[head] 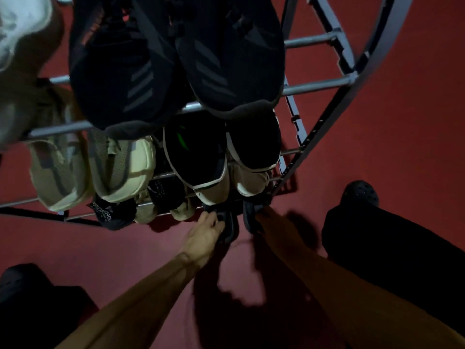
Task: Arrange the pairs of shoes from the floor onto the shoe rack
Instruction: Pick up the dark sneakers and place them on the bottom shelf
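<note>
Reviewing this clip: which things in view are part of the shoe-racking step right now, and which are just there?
In the job:
left hand gripping a dark shoe
right hand at a second dark shoe, grip unclear
shoe rack

Just there:
black sneakers on top tier
beige sneakers
black-and-white shoes
red floor

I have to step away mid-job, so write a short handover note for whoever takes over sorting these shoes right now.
Left hand: grips a dark shoe at the foot of the shoe rack.
Right hand: reaches to a second dark shoe beside it; its fingers are hidden in shadow, so the grip is unclear.
Done: black sneakers sit on the top tier, beige sneakers and black white-soled shoes below, more pairs lower still.
Left: seat this dark pair on the lowest tier. No other loose shoes show on the red floor.
</note>
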Motion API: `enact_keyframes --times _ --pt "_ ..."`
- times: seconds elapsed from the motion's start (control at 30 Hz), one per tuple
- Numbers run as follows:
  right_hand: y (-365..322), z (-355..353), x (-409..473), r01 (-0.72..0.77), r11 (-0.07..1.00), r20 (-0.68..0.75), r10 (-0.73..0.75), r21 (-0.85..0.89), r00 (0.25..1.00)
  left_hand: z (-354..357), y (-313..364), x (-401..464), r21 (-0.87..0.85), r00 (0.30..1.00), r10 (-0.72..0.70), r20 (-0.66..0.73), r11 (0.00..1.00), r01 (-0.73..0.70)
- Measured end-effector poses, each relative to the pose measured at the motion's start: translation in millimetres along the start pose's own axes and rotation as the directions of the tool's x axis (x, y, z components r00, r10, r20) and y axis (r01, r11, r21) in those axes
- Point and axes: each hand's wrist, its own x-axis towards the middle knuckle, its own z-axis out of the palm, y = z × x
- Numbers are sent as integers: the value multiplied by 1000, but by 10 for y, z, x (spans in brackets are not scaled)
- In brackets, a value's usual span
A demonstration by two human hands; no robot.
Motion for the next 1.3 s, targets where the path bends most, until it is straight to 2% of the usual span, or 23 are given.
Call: enact_keyframes --times 0.07,0.13,0.23,0.3,0.37,0.43,0.5,0.57,0.63,0.7,0.73,0.87,0.97,1.07,1.13,1.23,1.3 --pt "22 68 131 -1 1000 -23 2 23 1000 74 -16 124 1 1000 -2 -5 1000 2" --pt "3 120 204 -65 994 -77 71 86 995 151 -3 185 -118 991 -133 -17 984 130" --pt "-9 264 234 -109 960 -103 140 257 985 228 61 215 -324 923 -384 -14 875 359" --pt "-58 307 236 -146 927 -152 209 345 966 262 91 209 -446 890 -456 34 790 421" --pt "-109 328 239 -214 847 -198 345 486 917 304 94 179 -580 864 -499 63 686 439" --pt "-119 369 258 -303 687 -129 502 661 855 327 121 176 -678 833 -548 78 583 448" --pt "-2 538 330 -321 500 -68 614 804 786 378 135 205 -778 801 -594 81 465 423" --pt "41 565 357 -338 321 29 685 885 728 430 160 243 -855 726 -675 127 296 425" --pt "-1 515 332 -349 81 193 707 933 680 466 164 267 -908 646 -715 268 38 418" --pt "-29 486 307 -437 -160 434 620 885 654 446 208 278 -877 651 -589 478 -288 384" --pt "-26 483 301 -456 -210 486 582 865 653 438 211 278 -855 666 -539 516 -367 366" --pt "24 561 311 -449 -306 543 510 839 667 509 139 283 -813 599 -559 573 -481 328" --pt "15 616 349 -378 -344 510 522 860 683 503 105 327 -791 576 -548 607 -487 370" --pt "53 694 399 -328 -252 414 591 910 692 520 57 371 -815 582 -576 574 -471 337" --pt "43 696 426 -393 -166 410 597 904 690 492 50 395 -835 613 -576 541 -458 306" --pt "14 632 507 -335 -196 382 607 922 697 483 46 469 -850 657 -555 510 -442 286" --pt "-3 577 587 -378 -190 415 571 906 708 475 45 563 -855 667 -554 499 -443 272"
